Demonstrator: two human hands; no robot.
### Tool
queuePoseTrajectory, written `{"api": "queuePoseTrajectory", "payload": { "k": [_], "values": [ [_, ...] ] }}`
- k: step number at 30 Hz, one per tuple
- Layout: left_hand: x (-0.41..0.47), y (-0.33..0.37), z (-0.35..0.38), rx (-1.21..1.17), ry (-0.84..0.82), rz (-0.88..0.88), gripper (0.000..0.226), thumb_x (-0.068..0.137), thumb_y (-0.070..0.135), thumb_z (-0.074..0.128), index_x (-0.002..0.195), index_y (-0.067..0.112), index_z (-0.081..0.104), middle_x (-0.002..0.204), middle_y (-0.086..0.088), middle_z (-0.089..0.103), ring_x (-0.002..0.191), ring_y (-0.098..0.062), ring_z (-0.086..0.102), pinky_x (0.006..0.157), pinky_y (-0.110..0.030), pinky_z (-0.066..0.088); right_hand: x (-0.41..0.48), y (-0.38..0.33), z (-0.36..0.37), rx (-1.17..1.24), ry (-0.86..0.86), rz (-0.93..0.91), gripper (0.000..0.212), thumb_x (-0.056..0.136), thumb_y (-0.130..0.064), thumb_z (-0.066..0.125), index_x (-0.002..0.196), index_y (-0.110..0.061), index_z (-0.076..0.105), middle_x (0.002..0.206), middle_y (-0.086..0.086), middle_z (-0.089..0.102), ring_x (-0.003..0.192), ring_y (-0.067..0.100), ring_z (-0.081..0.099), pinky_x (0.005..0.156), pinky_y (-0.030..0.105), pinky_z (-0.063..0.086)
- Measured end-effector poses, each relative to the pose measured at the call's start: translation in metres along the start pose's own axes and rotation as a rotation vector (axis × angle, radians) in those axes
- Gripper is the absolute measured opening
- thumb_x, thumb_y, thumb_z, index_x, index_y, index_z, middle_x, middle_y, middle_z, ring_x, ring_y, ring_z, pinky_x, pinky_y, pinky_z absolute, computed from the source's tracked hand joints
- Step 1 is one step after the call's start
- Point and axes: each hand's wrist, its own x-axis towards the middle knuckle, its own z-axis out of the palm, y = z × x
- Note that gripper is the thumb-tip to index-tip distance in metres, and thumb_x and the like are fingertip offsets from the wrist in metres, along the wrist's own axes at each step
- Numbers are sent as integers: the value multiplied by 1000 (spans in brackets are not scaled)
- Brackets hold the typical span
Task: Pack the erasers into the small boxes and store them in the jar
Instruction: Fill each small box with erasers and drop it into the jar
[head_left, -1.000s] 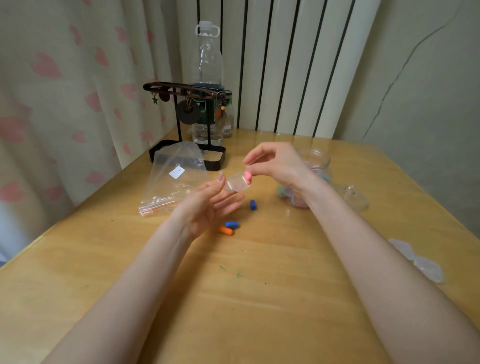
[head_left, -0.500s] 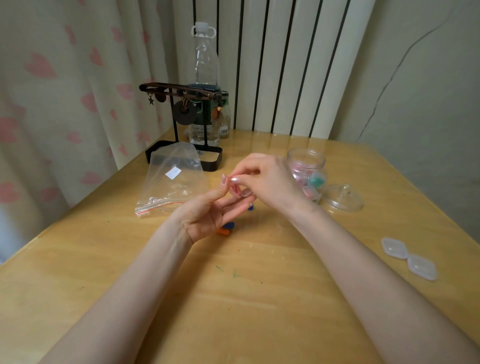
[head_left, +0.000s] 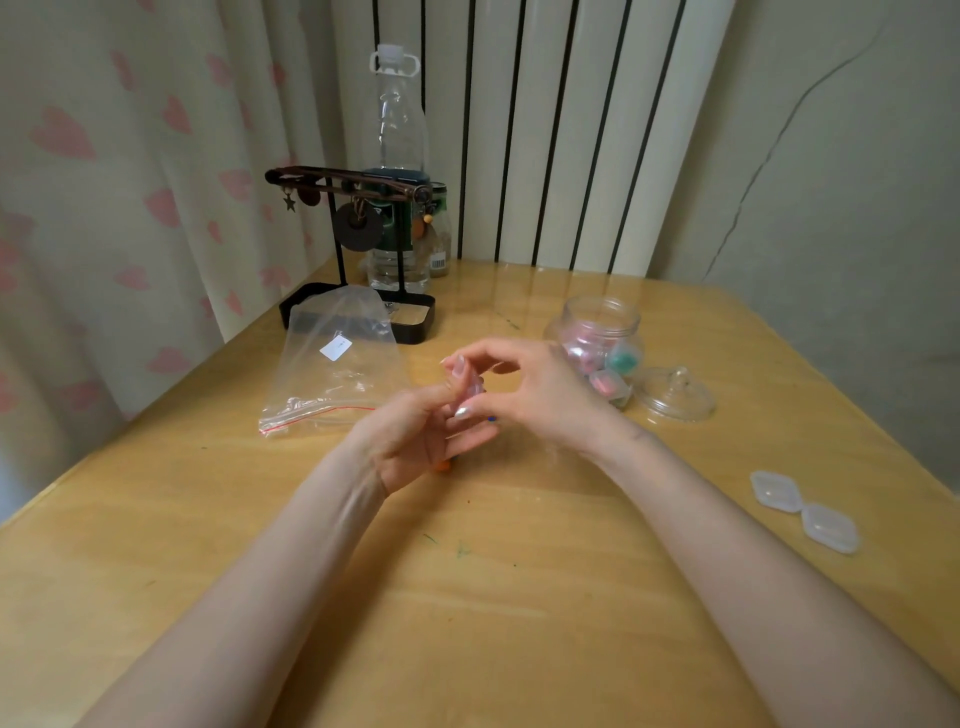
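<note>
Over the middle of the wooden table (head_left: 467, 597), my left hand (head_left: 415, 441) and my right hand (head_left: 540, 395) meet on a small clear box (head_left: 471, 387) with something pink inside. Both hands pinch it between thumb and fingers. Under my left hand an orange eraser (head_left: 442, 466) peeks out, and a bit of a blue eraser (head_left: 491, 418) shows between the hands. The open glass jar (head_left: 597, 338) stands just behind my right hand and holds several filled small boxes. Its glass lid (head_left: 675, 397) lies to its right.
A clear zip bag (head_left: 332, 374) lies at the left. Behind it stand a black jewellery stand (head_left: 358, 312) and a plastic bottle (head_left: 397, 156). Two joined empty clear boxes (head_left: 802, 512) lie near the right edge. A curtain hangs at the left.
My right hand has brought the pink eraser down into the small box in my left hand, and both hands now close together on the box. The view has shifted slightly.
</note>
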Motion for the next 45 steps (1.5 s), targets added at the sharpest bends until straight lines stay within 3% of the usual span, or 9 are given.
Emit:
{"api": "queuePoseTrajectory", "payload": {
  "k": [6,10,14,18,21,27,30,33,45],
  "values": [
    [0,3,-1,189,233,76,48,81,48,58,110,10,60,94,-2,69,71,-12,65,58,-22,56,19,36,-63,-204,797,221,20,76,-20,74,94,-18,65,81,-10,60,89,15,58,80,28,47],
    [0,5,-6,277,301,124,22,91,28,58,104,12,63,84,2,68,62,-8,61,55,-18,53,13,64,-85,-523,429,504,24,84,-40,66,101,-24,71,111,1,67,122,28,43,98,38,33],
    [1,4,-7,466,382,203,14,94,24,55,99,14,64,84,1,68,55,-3,59,57,-18,52,-16,66,-120,-485,514,505,14,81,-38,70,90,-27,70,112,4,68,111,25,56,93,37,45],
    [2,2,-3,562,407,244,14,95,21,52,98,15,64,82,2,67,62,-8,58,56,-17,50,-60,72,-150,-704,-236,904,28,69,-29,82,90,-20,67,90,-1,65,80,15,56,63,22,44],
    [0,0,3,585,380,237,14,96,18,51,97,14,64,81,1,67,65,-11,57,53,-16,50,-81,82,-139,-770,-575,1019,46,63,-25,86,98,-27,57,93,-5,54,85,13,52,66,24,42],
    [-3,-6,14,478,234,132,19,96,14,49,102,2,62,82,-8,67,56,-8,61,54,-17,53,-81,71,-128,-435,-276,661,28,70,-14,81,91,-19,62,89,6,71,75,14,61,71,26,47],
    [-8,-19,31,268,-19,-78,32,92,22,53,111,-4,58,98,-19,71,80,-19,71,75,-24,58,-72,26,-87,65,-100,277,33,71,-1,78,97,-16,64,94,8,68,78,8,61,80,21,49],
    [-9,-26,39,70,-146,-130,41,81,20,59,110,-9,58,109,-24,65,96,-24,68,87,-31,54,-68,6,-44,-13,9,12,26,71,-6,79,94,-10,69,91,2,68,83,9,63,82,20,51],
    [-13,-22,36,121,-202,6,49,79,7,60,128,4,52,120,-22,63,108,-30,64,85,-33,56,-76,18,-32,223,53,134,39,71,-17,69,109,-29,67,108,-10,67,89,1,59,73,17,45]
  ]
}}
